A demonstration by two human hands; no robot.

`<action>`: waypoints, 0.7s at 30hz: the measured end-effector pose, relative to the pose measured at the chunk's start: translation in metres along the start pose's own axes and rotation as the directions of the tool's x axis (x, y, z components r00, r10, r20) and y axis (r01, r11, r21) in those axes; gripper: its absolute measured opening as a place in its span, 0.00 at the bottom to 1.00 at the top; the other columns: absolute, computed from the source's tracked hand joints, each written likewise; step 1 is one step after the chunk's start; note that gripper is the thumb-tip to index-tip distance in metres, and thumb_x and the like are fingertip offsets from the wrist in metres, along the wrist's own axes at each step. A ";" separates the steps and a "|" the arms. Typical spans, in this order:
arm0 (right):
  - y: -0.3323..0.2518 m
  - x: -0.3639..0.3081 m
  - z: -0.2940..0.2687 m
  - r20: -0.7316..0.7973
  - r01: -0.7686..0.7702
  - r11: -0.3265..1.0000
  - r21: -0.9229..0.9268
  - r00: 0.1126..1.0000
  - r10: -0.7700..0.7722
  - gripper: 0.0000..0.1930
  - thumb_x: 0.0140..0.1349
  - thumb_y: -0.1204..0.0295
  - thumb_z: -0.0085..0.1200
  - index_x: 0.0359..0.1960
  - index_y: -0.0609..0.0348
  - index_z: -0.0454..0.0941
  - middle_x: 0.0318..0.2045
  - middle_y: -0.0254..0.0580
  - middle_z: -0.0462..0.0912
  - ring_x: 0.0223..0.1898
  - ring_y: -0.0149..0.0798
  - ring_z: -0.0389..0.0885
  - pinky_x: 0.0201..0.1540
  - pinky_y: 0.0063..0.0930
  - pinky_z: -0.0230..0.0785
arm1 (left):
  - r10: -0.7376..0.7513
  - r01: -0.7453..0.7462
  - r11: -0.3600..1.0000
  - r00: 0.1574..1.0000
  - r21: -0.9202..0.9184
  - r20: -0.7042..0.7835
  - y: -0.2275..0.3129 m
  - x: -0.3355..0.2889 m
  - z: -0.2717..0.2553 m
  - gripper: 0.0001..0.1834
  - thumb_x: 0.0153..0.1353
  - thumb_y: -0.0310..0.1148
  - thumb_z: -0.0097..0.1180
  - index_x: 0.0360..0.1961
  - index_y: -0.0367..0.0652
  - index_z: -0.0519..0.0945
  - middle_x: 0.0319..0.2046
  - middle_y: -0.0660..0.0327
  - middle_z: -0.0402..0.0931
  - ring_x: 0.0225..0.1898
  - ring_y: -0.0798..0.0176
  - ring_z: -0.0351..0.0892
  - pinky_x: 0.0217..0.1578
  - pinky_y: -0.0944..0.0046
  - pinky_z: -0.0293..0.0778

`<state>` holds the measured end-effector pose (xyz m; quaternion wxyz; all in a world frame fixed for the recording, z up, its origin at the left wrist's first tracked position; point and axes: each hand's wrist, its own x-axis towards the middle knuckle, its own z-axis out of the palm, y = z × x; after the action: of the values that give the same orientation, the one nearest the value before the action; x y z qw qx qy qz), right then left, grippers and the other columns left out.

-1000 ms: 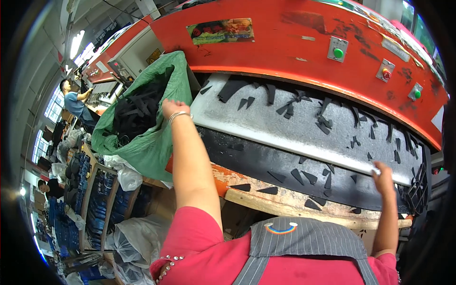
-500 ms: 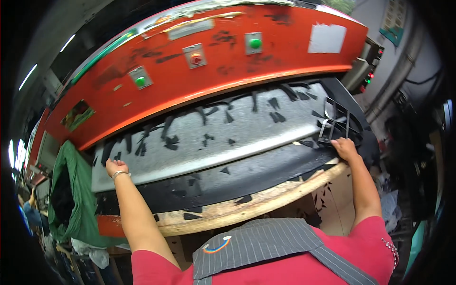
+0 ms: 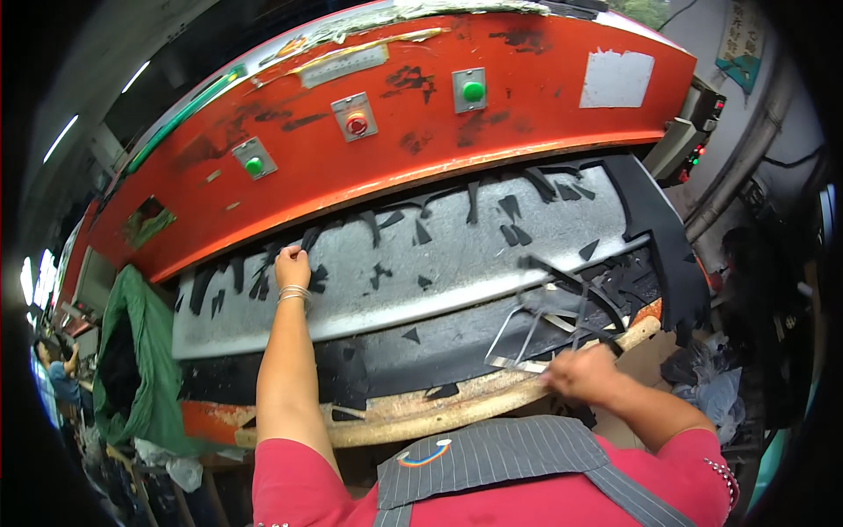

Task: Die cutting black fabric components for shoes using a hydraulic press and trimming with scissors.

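My left hand (image 3: 292,266) is over the pale metal plate (image 3: 351,299), its fingers closed against the end of a black scrap strip (image 3: 310,238). Whether the strip is between the fingertips is hidden. My right hand (image 3: 581,373), smeared a little by motion, is wrapped round one side of a metal-strip cutting die (image 3: 527,327). The die is an open frame of thin bands, tilted above the plate's near edge and the wooden rim. Several dark offcuts (image 3: 509,220) lie scattered across the plate.
Behind the plate rises an orange machine beam (image 3: 395,114) with two green buttons and a red one (image 3: 356,124). A black sheet (image 3: 659,211) hangs over the right end. A wooden edge (image 3: 386,420) runs along the front. At left hangs a green cloth sack (image 3: 132,351); another person (image 3: 63,373) is beyond.
My left hand has moved right along the plate, from its left end. My right hand has drawn the cutting die leftward and toward me, off the right end, uncovering black scraps there.
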<state>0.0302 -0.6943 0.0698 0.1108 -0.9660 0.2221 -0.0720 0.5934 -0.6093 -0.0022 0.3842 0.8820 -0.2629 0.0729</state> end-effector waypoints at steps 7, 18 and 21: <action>0.068 0.139 -0.013 0.243 -0.332 0.742 0.583 0.942 0.230 0.18 0.62 0.55 0.54 0.39 0.57 0.81 0.32 0.46 0.83 0.36 0.37 0.81 0.41 0.34 0.72 | -0.258 0.173 0.883 0.955 0.436 0.144 -0.001 0.070 0.043 0.29 0.56 0.50 0.52 0.45 0.32 0.78 0.46 0.39 0.75 0.51 0.40 0.73 0.55 0.50 0.66; 0.292 0.390 0.043 0.163 -0.497 0.102 0.862 0.462 0.872 0.25 0.60 0.63 0.56 0.52 0.73 0.71 0.55 0.59 0.72 0.58 0.49 0.70 0.57 0.38 0.63 | -0.539 0.642 0.578 0.764 -0.503 0.355 -0.017 0.126 0.095 0.16 0.60 0.38 0.51 0.40 0.33 0.75 0.33 0.46 0.78 0.30 0.49 0.81 0.23 0.58 0.75; 0.309 0.396 0.061 0.422 -0.320 -0.283 0.904 0.571 0.704 0.14 0.64 0.67 0.53 0.45 0.63 0.75 0.42 0.49 0.80 0.45 0.40 0.77 0.49 0.29 0.68 | -0.529 0.708 0.189 0.657 -0.681 0.536 -0.014 0.122 0.089 0.10 0.62 0.32 0.52 0.41 0.39 0.73 0.27 0.54 0.76 0.26 0.56 0.79 0.17 0.65 0.73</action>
<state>0.2664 -1.1307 -0.0293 0.7104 -0.3794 0.5223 -0.2802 0.6978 -0.7145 -0.0325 0.7341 0.5990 0.0842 -0.3086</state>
